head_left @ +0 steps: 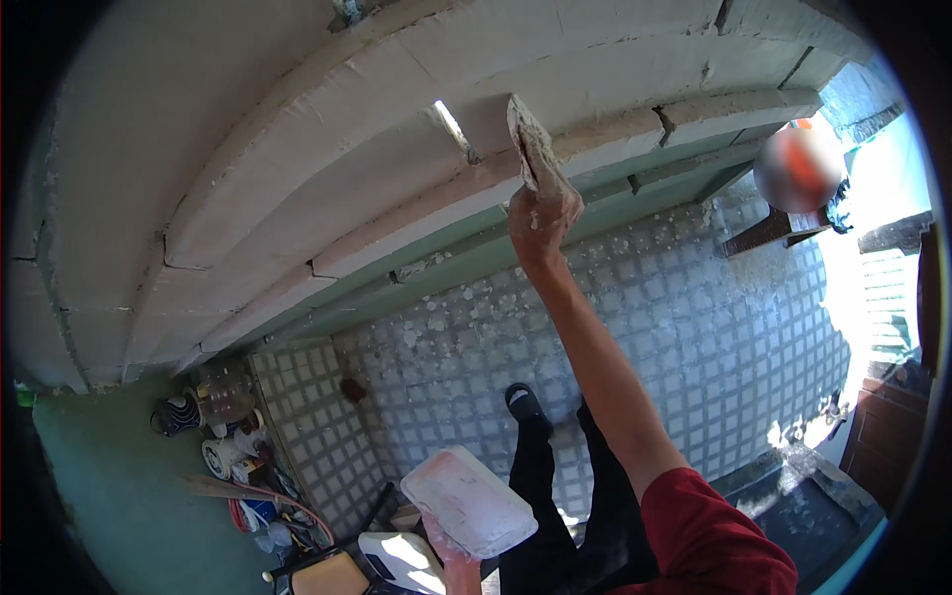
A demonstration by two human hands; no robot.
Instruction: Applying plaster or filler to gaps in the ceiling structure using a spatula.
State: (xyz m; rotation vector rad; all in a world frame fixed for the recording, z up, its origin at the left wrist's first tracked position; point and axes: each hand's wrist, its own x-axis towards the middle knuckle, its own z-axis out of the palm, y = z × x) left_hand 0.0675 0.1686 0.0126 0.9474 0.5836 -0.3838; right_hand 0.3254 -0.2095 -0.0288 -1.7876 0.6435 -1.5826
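My right hand (543, 220) is raised at the end of an outstretched arm, its fingers closed around a flat putty knife (532, 144) caked with pale putty. The blade lies close to the pinkish, stepped wall boards (446, 203), right of a bright narrow gap (452, 127); whether it touches them I cannot tell. White smears mark my fingers. Low in the view, my left hand (451, 548) grips a rectangular whitish plastic tub (468, 501) by its near left side. The tub has pinkish-white smears, and part of this hand is hidden beneath it.
Below, splashes spot the checkered tile floor (684, 327), where my sandalled foot (523, 399) stands. Clutter (253, 461) and a chair (332, 575) are at lower left. A dark bench (773, 233) stands at far right, and a dark basin-like surface (803, 506) at lower right.
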